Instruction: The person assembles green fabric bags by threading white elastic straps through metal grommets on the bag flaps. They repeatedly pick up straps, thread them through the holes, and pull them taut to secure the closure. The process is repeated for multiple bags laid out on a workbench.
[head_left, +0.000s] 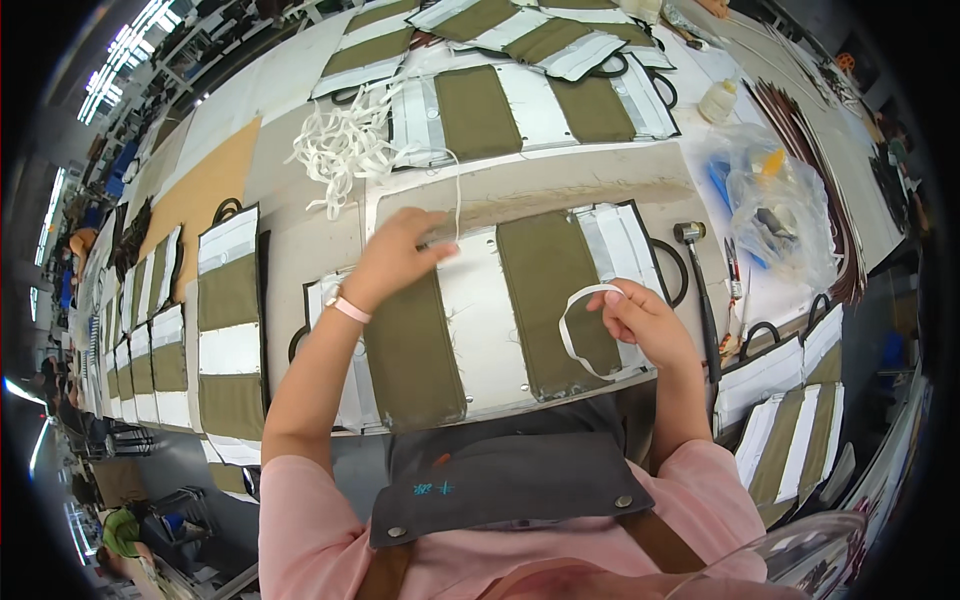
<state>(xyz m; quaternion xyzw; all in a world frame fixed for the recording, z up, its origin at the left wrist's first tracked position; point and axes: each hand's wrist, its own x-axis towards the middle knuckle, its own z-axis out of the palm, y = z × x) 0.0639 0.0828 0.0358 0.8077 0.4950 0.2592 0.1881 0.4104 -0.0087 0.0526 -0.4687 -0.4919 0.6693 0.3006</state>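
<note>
A flat panel (470, 330) with olive and white bands lies before me, with loose threads on it and a dark loop handle at either end. Over its upper left part is my left hand (405, 255), thumb and fingers apart. A narrow white strip (458, 195) runs from a tangled white pile (345, 150) down to the thumb's tip; whether they touch I cannot tell. At the panel's right side my right hand (640, 322) is closed, pinching a length of white tape (568, 345) that curves down in a loop over an olive band.
Beyond lies another striped panel (540, 105), with more heaped behind. To my right are a hammer (690, 235), a squeeze bottle (718, 100) and a clear plastic bag (785, 215). Further panels (228, 330) line the left, and some (790, 440) sit lower right.
</note>
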